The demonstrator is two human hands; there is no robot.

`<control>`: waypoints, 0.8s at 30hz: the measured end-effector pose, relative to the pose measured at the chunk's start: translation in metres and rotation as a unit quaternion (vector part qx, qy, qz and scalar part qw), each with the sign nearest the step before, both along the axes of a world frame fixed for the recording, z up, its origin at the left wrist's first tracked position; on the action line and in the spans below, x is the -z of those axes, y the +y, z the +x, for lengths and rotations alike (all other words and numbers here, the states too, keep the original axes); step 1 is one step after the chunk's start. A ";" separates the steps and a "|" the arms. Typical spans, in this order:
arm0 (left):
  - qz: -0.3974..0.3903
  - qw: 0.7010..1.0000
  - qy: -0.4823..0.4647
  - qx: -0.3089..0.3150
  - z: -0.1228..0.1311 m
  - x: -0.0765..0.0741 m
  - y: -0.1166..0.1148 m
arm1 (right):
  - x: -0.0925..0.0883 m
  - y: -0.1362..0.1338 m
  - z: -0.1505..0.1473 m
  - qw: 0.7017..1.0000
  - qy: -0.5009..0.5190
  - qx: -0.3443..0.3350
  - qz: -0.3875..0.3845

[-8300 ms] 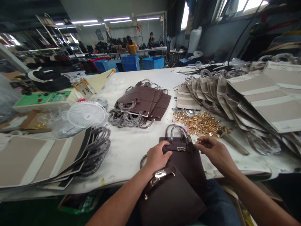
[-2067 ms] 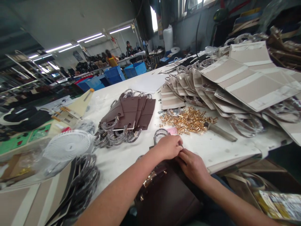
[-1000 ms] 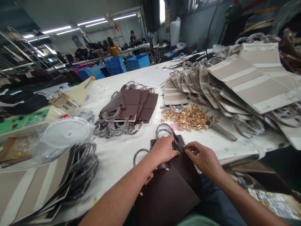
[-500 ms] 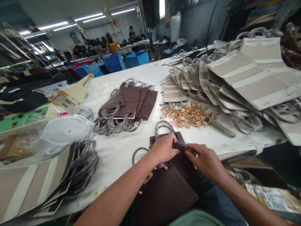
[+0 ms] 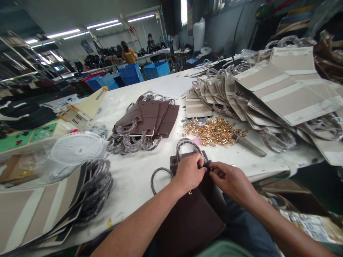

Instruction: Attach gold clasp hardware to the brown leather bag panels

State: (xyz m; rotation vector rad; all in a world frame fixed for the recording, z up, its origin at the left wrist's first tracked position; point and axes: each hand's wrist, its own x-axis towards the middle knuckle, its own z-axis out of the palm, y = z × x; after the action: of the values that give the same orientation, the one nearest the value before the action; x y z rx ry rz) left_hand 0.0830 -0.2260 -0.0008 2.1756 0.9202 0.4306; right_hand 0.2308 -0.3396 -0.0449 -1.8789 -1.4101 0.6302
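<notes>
A dark brown handbag (image 5: 191,217) lies over my lap and the table's front edge. Plastic film wraps its looped handles (image 5: 186,142); one stands up beyond my hands and another spreads to the left. My left hand (image 5: 189,171) is closed on the bag's upper edge, near the base of the upright handle. Against its fingertips, my right hand (image 5: 227,176) pinches at the same spot. Whatever lies between the right fingertips is too small and covered to make out. A bit of gold-coloured metal shows on the bag below my left hand.
Past the bag is a heap of small gold-coloured metal fittings (image 5: 214,130), with a flat grey bar (image 5: 250,145) beside it. Brown bag panels (image 5: 150,116) are stacked mid-table, beige panels (image 5: 292,89) at right and more panels (image 5: 29,210) at left. A white fan (image 5: 77,147) lies left.
My left hand has turned and shifted slightly right, closer to my right fingertips, and now covers more of the bag's edge. My right hand stays almost in place. The view has moved slightly.
</notes>
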 end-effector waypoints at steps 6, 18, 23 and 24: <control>-0.015 0.999 -0.028 -0.017 -0.002 0.002 -0.006 | -0.005 0.002 0.003 1.000 -0.004 -0.023 -0.010; 0.024 0.997 -0.076 0.023 -0.007 0.003 -0.009 | -0.017 0.006 0.012 0.994 0.102 -0.024 -0.038; 0.012 0.996 -0.088 0.025 -0.012 -0.003 -0.012 | -0.026 0.010 0.015 0.989 0.120 -0.055 -0.063; 0.005 0.997 -0.079 0.008 -0.012 -0.005 -0.012 | -0.027 0.009 0.013 0.990 0.122 -0.048 -0.058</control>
State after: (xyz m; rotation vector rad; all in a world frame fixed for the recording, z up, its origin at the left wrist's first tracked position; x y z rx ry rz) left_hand 0.0710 -0.2377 0.0038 2.1231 0.8132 0.5922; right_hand 0.2438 -0.3302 -0.0181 -1.7592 -1.3334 0.9740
